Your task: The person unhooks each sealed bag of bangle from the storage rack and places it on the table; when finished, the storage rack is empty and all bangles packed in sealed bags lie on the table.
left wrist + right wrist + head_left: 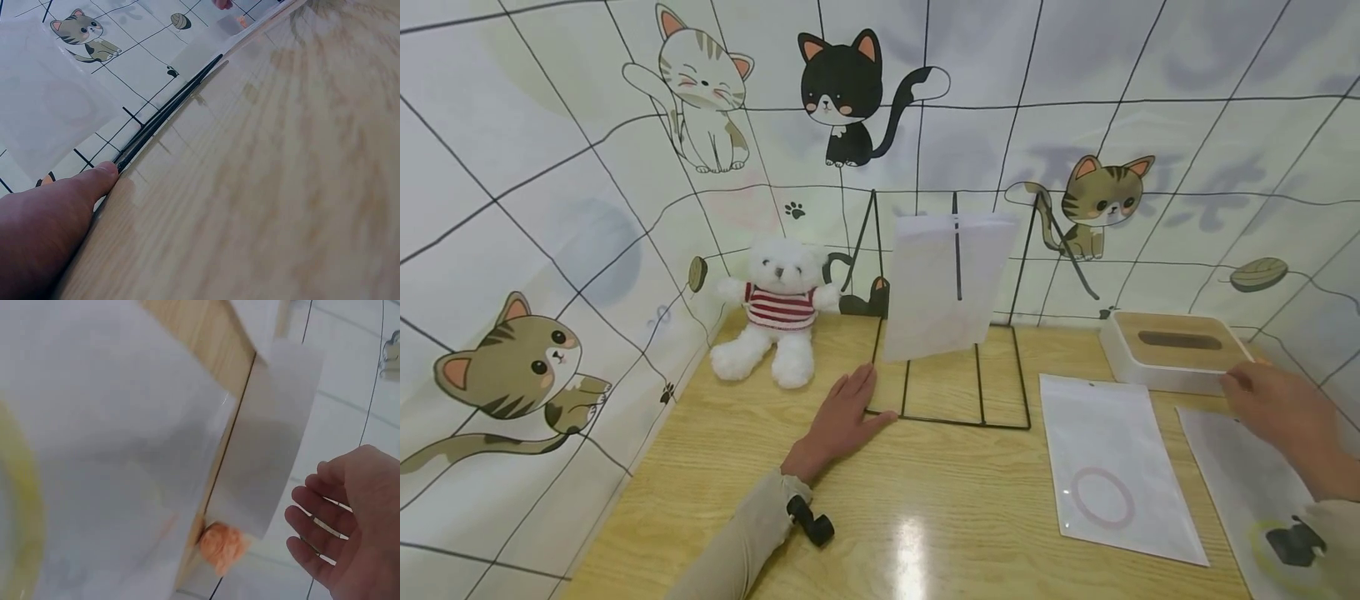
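My left hand lies spread on the table, its fingers touching the front left corner of a black wire rack. In the left wrist view the thumb meets the rack's base bar. From the rack's middle hook hangs a whitish plastic packet. On the right, my right hand hovers with loosely bent fingers and holds nothing. Under it lies a flat packet with a yellow ring. Left of that lies another packet bearing a pink ring.
A white tissue box with a wooden lid stands at the back right. Beside it is an orange crumpled thing. A white teddy bear in a striped shirt sits back left. Cat-printed cloth walls border the table.
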The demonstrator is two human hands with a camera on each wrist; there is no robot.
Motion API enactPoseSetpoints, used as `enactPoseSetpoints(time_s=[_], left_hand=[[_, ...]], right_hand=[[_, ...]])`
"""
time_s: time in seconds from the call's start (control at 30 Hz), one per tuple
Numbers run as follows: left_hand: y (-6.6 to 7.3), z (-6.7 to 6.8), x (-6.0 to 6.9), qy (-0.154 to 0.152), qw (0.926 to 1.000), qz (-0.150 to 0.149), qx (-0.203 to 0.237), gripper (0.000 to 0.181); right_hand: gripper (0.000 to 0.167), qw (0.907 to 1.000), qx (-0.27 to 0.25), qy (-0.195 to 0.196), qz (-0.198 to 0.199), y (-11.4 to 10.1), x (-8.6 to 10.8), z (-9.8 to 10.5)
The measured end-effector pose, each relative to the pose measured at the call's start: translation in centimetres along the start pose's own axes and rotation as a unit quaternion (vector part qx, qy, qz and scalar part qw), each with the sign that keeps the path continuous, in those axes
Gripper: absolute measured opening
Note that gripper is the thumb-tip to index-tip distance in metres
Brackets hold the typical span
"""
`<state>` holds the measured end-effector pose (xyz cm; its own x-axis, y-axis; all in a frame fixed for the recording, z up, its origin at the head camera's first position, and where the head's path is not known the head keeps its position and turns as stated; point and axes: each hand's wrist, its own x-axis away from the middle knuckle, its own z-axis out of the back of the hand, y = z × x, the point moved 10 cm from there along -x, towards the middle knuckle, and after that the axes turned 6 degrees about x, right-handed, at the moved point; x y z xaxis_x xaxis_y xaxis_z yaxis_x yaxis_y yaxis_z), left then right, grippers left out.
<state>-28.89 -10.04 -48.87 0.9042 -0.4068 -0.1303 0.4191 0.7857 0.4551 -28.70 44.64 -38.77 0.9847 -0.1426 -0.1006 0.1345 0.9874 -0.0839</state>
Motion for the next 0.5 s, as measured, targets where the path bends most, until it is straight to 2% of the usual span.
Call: enactPoseSetpoints(time_s=[0.07, 0.2, 0.33, 0.5], left_hand=[[-0.1, -0.1, 0.0, -0.002, 1.0, 0.003, 0.001, 0.086], [-0.2, -0.2, 0.1, -0.002, 1.0, 0.004, 0.001, 0.087], [0.0, 0.1, 0.1, 0.006, 1.0, -0.002, 0.006, 0.086], [-0.1, -0.1, 0.1, 0.001, 1.0, 0.0, 0.004, 0.086]], right_hand=[[0.035, 0.9994, -0.009, 0.012, 0.031, -2.3, 0.4, 1.0], [0.036, 0.9936, -0.035, 0.018, 0.105, -4.1, -1.0, -0.2], [0.034, 0.9827, -0.058, 0.022, 0.175, -7.7, -1.0, 0.1], [0.028, 0.9686, -0.094, 0.05, 0.224, -12.3, -0.2, 1.6]])
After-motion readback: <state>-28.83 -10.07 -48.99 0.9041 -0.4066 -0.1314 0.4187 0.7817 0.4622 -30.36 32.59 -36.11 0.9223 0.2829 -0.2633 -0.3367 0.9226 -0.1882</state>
